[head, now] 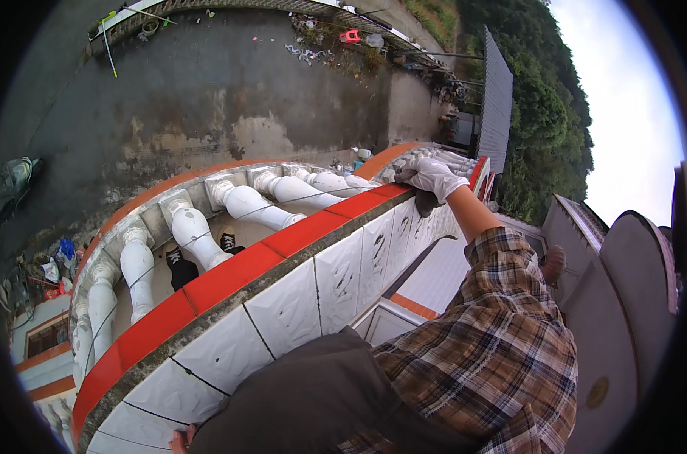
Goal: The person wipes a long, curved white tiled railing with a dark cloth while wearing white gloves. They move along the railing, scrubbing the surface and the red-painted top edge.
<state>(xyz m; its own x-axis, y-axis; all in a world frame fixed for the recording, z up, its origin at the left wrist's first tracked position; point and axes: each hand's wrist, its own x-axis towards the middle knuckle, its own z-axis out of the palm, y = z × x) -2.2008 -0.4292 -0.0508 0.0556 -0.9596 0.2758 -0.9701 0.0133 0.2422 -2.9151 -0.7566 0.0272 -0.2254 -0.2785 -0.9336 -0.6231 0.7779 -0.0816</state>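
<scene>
My right hand (431, 176), in a white glove with dark grey fingers, grips the top of the red-tiled balustrade rail (275, 244). A dark shape just below it, against the near side, may be part of the glove. My arm wears a brown plaid sleeve (513, 295). At the bottom left edge, a few bare fingers, seemingly of my left hand (181, 440), show beside dark grey cloth (320, 403); the rest is hidden. White balusters (250, 204) stand beyond the rail, with a thin wire across them. Black shoes (176, 264) show between the balusters.
White wall tiles (286, 306) line the rail's near side. Far below lies a wet concrete yard (167, 96) with scattered litter, a red plastic stool (350, 37) and a vehicle (11, 181) at the left. A corrugated roof (495, 102) and trees stand at the upper right.
</scene>
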